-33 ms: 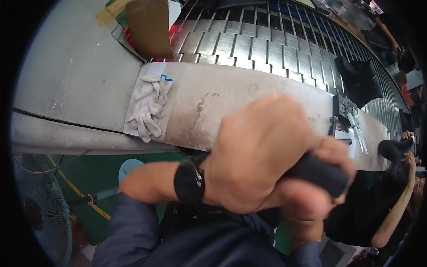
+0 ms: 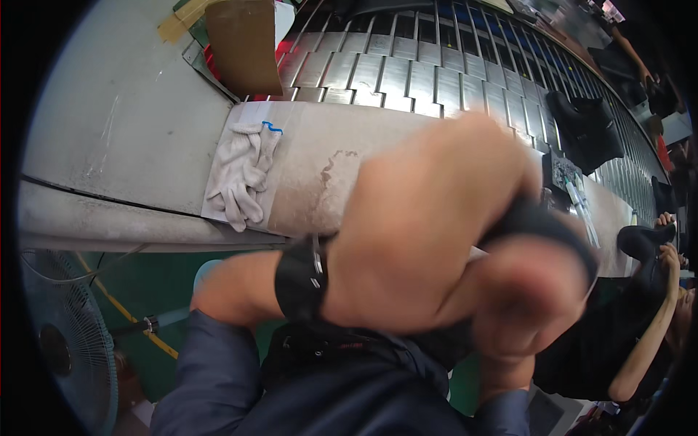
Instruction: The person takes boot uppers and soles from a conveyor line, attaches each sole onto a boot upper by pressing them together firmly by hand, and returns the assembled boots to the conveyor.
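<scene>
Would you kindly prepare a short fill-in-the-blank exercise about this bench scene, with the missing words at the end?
1. The black band is worn on the person's ____ wrist.
2. The blurred right hand grips an object whose colour is ____.
3. One of the whitish gloves on the bench has a cuff edged in ____.
4. The floor is ____, with a yellow line across it.

Missing words: left; black; blue; green.
</scene>
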The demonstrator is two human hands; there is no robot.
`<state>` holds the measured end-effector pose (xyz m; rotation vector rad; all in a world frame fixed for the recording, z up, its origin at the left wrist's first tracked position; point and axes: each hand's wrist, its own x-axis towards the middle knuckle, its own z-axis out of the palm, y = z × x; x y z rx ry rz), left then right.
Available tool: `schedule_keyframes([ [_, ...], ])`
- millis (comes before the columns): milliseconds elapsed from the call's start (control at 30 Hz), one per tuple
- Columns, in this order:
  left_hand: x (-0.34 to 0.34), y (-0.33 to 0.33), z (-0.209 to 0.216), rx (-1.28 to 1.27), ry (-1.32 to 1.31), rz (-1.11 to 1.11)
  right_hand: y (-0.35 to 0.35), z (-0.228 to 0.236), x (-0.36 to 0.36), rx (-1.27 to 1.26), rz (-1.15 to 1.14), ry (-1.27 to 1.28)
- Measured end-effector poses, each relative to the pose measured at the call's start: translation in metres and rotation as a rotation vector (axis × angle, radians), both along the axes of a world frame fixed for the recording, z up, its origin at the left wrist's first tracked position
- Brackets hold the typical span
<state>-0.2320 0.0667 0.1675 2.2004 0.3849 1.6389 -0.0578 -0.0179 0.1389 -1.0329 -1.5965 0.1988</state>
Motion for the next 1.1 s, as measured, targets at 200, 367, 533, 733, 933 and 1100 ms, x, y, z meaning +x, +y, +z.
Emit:
schedule_keyframes([
  [200,0.021,0.119,-0.032,-1.023,0.117,-0.134,0.131,-0.013,0.023,-0.409,-0.084,0.242],
  [367,-0.016,0.175,-0.153,-0.907,0.469,0.354,0.123,-0.124,0.076,-0.457,-0.237,0.256],
  [533,-0.015,0.198,-0.157,-0.913,0.426,0.371,0.081,-0.14,0.08,-0.461,-0.21,0.33],
  [733,-0.007,0.328,-0.177,-0.493,0.698,0.591,0.085,-0.128,0.075,-0.394,-0.222,0.057],
  [933,-0.011,0.423,-0.164,-0.559,0.969,0.803,0.084,-0.123,0.073,-0.425,-0.231,-0.019],
  [1100,-0.022,0.487,-0.159,-0.632,0.807,1.07,0.086,-0.118,0.07,-0.43,-0.169,-0.117],
])
